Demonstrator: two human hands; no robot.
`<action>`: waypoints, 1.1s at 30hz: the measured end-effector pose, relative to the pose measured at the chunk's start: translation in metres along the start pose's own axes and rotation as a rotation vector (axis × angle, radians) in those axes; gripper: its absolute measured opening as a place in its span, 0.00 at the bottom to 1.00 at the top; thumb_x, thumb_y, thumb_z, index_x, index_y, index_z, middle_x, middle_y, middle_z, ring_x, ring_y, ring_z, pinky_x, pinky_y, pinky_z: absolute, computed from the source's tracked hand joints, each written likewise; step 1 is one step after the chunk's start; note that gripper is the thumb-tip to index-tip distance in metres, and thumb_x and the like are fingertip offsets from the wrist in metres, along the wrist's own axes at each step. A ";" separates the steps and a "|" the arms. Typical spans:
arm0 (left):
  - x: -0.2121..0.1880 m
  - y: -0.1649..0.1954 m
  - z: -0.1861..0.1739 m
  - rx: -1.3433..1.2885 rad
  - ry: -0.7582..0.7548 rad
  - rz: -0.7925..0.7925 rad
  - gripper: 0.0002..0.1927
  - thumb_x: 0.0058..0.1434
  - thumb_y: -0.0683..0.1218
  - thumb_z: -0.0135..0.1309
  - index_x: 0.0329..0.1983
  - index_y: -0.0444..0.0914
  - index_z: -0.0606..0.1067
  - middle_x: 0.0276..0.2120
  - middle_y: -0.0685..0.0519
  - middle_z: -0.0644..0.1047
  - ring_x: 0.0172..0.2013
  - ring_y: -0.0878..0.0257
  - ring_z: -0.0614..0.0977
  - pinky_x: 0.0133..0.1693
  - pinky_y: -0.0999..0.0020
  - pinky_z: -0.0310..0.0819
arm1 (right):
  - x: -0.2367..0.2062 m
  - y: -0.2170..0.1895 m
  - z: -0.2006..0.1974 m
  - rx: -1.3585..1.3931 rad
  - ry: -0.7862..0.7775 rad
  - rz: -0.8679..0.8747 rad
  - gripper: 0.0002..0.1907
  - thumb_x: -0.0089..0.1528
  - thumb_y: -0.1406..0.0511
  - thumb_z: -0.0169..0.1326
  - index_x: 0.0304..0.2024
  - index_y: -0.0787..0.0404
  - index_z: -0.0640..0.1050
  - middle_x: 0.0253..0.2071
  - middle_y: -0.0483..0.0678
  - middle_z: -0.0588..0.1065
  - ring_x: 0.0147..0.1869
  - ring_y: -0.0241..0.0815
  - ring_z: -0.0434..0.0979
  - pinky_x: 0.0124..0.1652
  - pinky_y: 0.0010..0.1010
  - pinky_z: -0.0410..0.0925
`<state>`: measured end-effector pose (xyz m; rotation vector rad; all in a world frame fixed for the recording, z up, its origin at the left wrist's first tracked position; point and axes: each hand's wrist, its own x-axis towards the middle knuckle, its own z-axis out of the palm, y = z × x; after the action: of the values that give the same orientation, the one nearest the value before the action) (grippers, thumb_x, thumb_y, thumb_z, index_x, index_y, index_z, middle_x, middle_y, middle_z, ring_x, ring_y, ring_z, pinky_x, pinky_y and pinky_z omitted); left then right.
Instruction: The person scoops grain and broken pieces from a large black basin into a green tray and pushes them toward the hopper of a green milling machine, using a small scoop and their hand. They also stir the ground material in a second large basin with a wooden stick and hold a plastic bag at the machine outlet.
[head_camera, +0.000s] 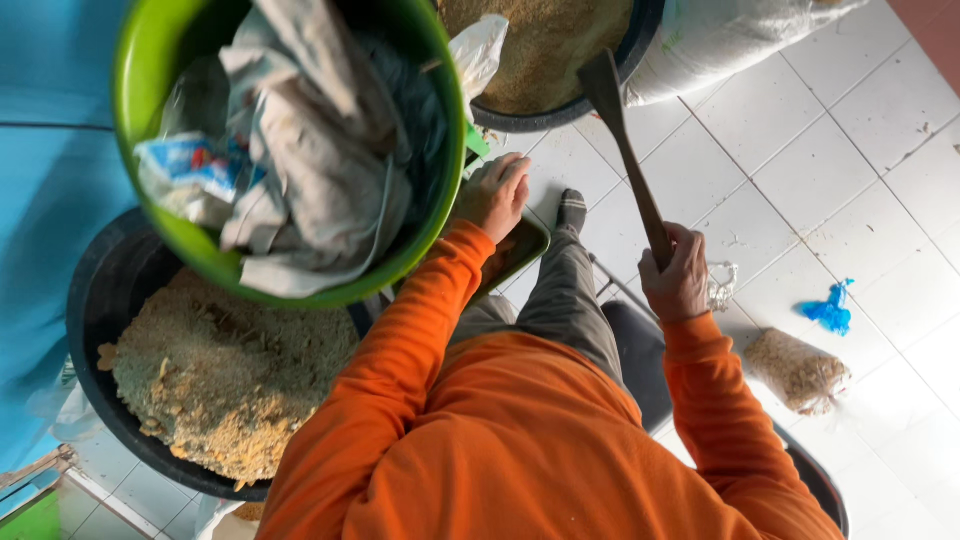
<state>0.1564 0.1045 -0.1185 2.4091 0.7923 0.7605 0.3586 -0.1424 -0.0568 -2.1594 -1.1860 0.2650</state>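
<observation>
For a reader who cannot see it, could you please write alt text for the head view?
A person in orange sleeves holds a wooden paddle upright in the right hand, while the left hand rests on a green tray. A green basin of crumpled bags sits over a black tub of tan crumbs.

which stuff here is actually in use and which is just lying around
In use:
right hand gripping the wooden paddle
left hand on the green tray
black tub of crumbs at the paddle's end

Lying about:
green basin of cloths
blue plastic scrap
filled clear bag
</observation>
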 end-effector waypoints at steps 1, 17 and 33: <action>0.015 -0.005 0.012 0.019 -0.047 -0.017 0.14 0.63 0.43 0.57 0.52 0.40 0.75 0.47 0.48 0.80 0.46 0.49 0.82 0.48 0.56 0.77 | 0.022 0.011 0.007 -0.017 -0.004 -0.010 0.22 0.60 0.73 0.61 0.56 0.64 0.72 0.47 0.57 0.71 0.47 0.55 0.76 0.43 0.43 0.73; 0.183 -0.113 0.114 0.347 -0.509 -0.797 0.16 0.67 0.49 0.52 0.58 0.45 0.72 0.46 0.43 0.77 0.46 0.44 0.81 0.45 0.48 0.76 | 0.379 0.127 0.192 0.589 -0.348 0.182 0.07 0.69 0.71 0.62 0.44 0.68 0.76 0.35 0.51 0.80 0.36 0.34 0.81 0.34 0.24 0.75; 0.272 -0.287 0.192 0.385 -1.408 -0.354 0.16 0.67 0.51 0.58 0.57 0.48 0.78 0.52 0.50 0.79 0.55 0.47 0.78 0.55 0.46 0.71 | 0.397 0.226 0.368 1.274 -0.587 0.520 0.12 0.79 0.65 0.52 0.54 0.64 0.63 0.41 0.49 0.74 0.38 0.36 0.76 0.38 0.27 0.73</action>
<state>0.3539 0.4338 -0.3325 2.2247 0.6689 -1.2249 0.5682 0.2585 -0.4304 -1.1618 -0.3879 1.4854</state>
